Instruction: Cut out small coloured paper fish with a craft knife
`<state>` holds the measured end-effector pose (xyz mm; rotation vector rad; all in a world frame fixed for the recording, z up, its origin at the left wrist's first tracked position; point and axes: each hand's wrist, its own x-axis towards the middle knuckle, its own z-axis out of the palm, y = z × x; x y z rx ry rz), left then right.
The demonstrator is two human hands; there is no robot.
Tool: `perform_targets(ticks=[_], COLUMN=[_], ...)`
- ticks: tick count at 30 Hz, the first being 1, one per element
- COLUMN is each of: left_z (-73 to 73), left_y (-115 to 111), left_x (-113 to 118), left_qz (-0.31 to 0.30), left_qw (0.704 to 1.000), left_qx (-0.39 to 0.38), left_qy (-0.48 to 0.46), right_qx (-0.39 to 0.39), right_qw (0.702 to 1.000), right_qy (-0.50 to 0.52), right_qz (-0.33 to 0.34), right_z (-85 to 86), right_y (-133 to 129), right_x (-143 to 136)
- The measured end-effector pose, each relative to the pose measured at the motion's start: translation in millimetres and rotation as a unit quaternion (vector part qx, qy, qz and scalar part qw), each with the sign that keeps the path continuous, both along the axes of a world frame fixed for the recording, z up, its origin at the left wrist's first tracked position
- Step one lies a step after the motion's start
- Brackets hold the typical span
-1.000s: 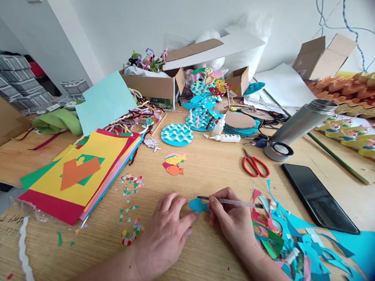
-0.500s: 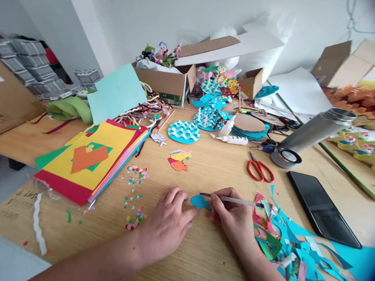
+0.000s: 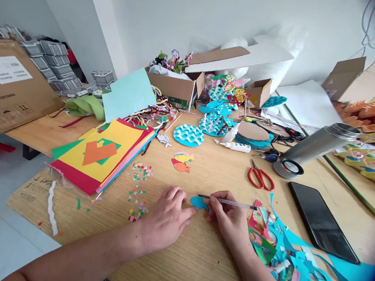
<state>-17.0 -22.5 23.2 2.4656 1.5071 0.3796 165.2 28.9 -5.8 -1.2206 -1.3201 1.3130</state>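
A small blue paper fish lies flat on the wooden table between my hands. My right hand pinches a slim pen, its dark tip over the fish's upper edge, while the fingers touch the tail end. On the left side, my left hand rests with its fingers apart and its thumb at the fish's lower edge, holding nothing. Beyond them lie an orange fish and a yellow fish, overlapping red and pink ones.
Coloured sheets and confetti lie left. To the right are red scissors, a phone, a steel flask and blue scraps. Behind stand glue bottles, a wavy blue disc and cardboard boxes.
The view has shifted, so background objects appear farther right and lower. The pen's tip has moved slightly left along the fish's upper edge. My left hand stays beside the fish.
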Motion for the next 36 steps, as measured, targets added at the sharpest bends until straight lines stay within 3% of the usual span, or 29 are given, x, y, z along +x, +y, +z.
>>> perform_targets(ticks=[13,19,36], left_z=[-6.4,-10.1,-11.3], left_y=[1.4,3.7,5.4], left_x=[-0.6,-1.7,-1.9], left_qz=[-0.008,-0.013,-0.022], left_qw=[1.000,0.998,0.998], left_qx=[-0.010,-0.044,-0.062], left_qy=[-0.020,-0.031,-0.020], right_qx=[-0.014,0.002,-0.056], right_qw=[1.000,0.999,0.997], right_qy=[-0.017,-0.024,-0.042], right_qz=[0.008,-0.021,0.017], right_z=[-8.0,-7.4,-7.9], right_y=[3.0,-0.1,2.6], right_x=[-2.3,-5.7,-4.7])
